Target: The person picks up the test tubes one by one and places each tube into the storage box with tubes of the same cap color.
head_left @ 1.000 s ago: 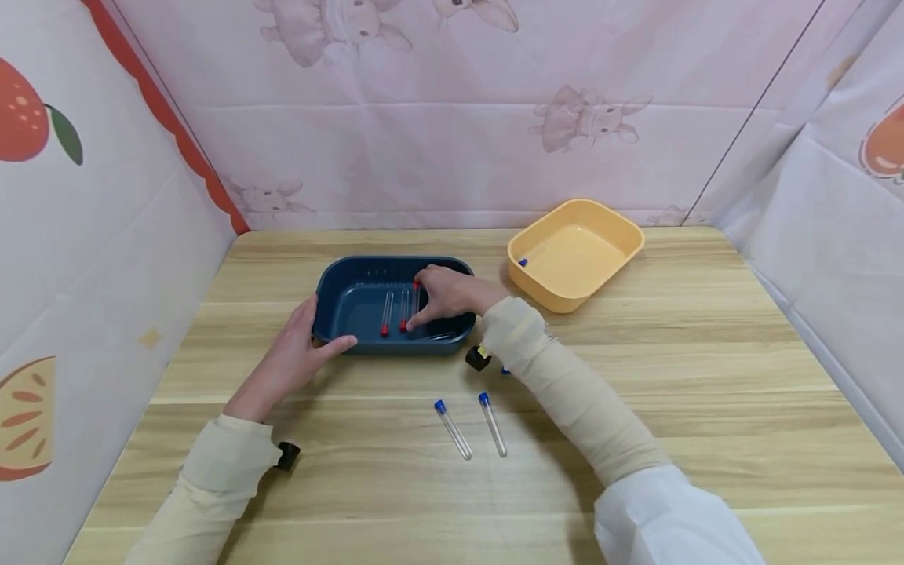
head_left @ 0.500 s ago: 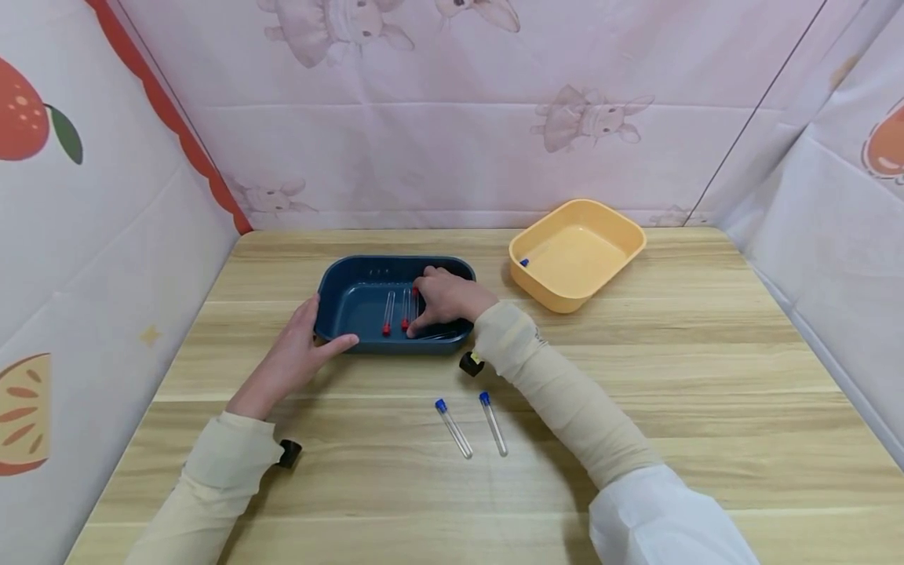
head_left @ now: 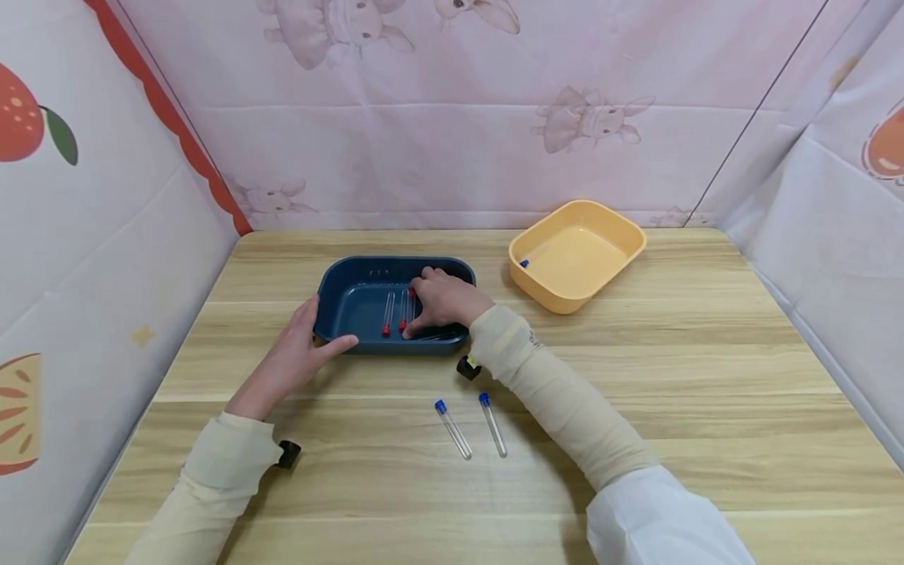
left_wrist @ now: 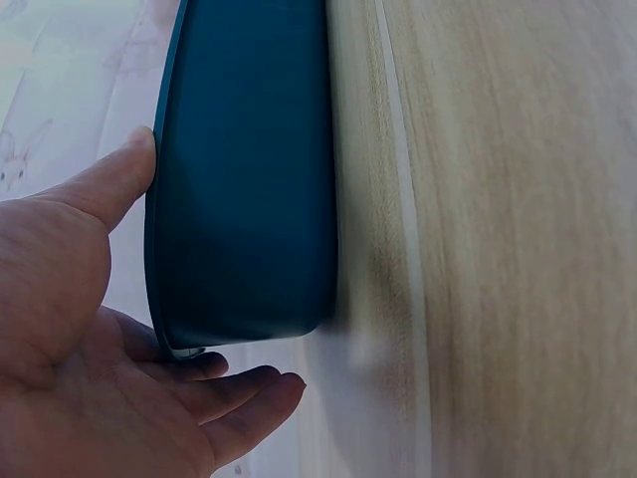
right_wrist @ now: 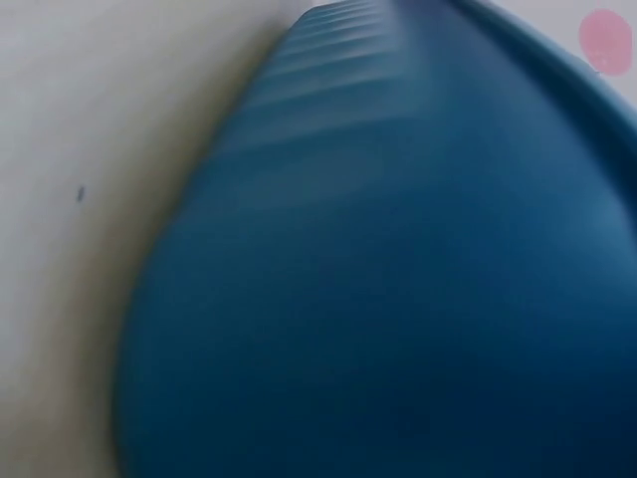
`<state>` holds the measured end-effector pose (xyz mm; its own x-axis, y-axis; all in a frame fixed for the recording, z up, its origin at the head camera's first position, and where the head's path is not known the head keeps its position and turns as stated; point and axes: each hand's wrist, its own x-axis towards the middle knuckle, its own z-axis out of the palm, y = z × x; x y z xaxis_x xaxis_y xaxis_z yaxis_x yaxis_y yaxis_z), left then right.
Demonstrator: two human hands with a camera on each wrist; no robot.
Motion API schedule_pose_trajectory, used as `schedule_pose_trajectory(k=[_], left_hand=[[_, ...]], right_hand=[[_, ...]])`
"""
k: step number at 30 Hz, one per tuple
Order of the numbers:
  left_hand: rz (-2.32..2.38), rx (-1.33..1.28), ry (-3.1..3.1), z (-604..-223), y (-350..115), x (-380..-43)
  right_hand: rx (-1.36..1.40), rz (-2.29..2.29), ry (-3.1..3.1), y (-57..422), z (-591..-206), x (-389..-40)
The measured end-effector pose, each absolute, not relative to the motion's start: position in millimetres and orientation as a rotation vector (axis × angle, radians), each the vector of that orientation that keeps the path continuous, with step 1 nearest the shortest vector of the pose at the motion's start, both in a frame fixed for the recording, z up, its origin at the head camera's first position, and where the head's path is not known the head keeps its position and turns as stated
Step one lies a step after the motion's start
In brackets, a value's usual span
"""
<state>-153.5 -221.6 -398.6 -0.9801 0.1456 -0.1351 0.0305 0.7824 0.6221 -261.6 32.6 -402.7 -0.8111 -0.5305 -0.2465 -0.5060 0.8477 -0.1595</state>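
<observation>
My left hand (head_left: 286,357) rests at the left front corner of a dark blue plastic basin (head_left: 353,343), thumb on its front rim and fingers along its left end. In the left wrist view, the thumb touches the basin (left_wrist: 244,179) and the fingers lie loosely by its end. Inside the basin, my right hand (head_left: 446,298) pinches a red-capped test tube (head_left: 411,293) between thumb and fingers, partly hiding it. To its left lie two more red-capped tubes, one test tube (head_left: 388,314) apart and one (head_left: 403,314) close by. The basin's wall (right_wrist: 348,249) fills the right wrist view, hiding the hand there.
A yellow basin (head_left: 600,271) stands at the back right with a blue-capped tube (head_left: 524,264) inside. On the wooden table (head_left: 339,486), in front of the blue basin, lie two blue-capped test tubes, a left one (head_left: 453,429) and a right one (head_left: 493,424).
My right hand has shifted slightly left inside the blue basin, and the red-capped test tube has moved with it, closer to the other tubes. The left hand has stayed in place.
</observation>
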Motion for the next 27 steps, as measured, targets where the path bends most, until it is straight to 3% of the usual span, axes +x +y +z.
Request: schedule_pose_trajectory(k=[11, 27], left_hand=[[0.98, 0.141, 2.797, -399.9, -222.6, -152.8], [0.971, 0.134, 2.79, -399.7, -222.6, -154.1]], right_hand=[[-0.762, -0.135, 2.736, 31.3, -402.0, -263.1], [-0.967, -1.0, 2.591, 53.1, -394.2, -268.8]])
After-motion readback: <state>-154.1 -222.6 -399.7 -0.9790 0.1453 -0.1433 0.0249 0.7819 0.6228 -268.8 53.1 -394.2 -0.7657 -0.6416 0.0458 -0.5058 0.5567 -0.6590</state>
